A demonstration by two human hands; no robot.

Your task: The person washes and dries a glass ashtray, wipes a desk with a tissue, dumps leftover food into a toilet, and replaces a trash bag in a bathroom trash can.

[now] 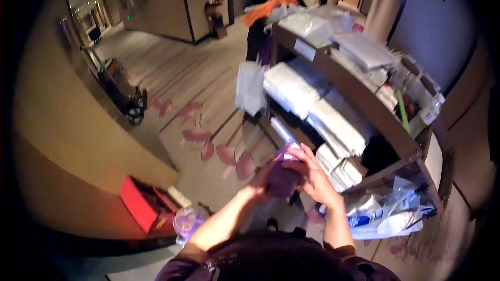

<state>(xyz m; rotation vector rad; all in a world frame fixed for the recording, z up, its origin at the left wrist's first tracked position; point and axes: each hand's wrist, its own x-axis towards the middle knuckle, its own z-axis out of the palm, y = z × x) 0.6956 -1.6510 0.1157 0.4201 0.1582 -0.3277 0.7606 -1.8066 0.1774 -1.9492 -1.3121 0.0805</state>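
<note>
Both hands are together in front of my body, around a dark purple bundle point(283, 178) with a shiny, lighter purple top. Whether it is cloth or plastic, I cannot tell. My right hand point(314, 179) is closed on its right side, fingers bent over its upper part. On the other side is my left hand point(262, 181), wrapped around the bundle, its fingers largely hidden. Just beyond the hands, a housekeeping cart point(359, 80) carries stacks of folded white linen point(312, 101) on its shelves.
Bottles and papers crowd the cart's top, with an orange cloth point(268, 9) at its far end. Plastic-wrapped items point(385, 216) fill the bottom shelf. At lower left are a red box point(140, 203) and a clear bag point(188, 222). A wheeled trolley point(120, 86) stands along the left wall.
</note>
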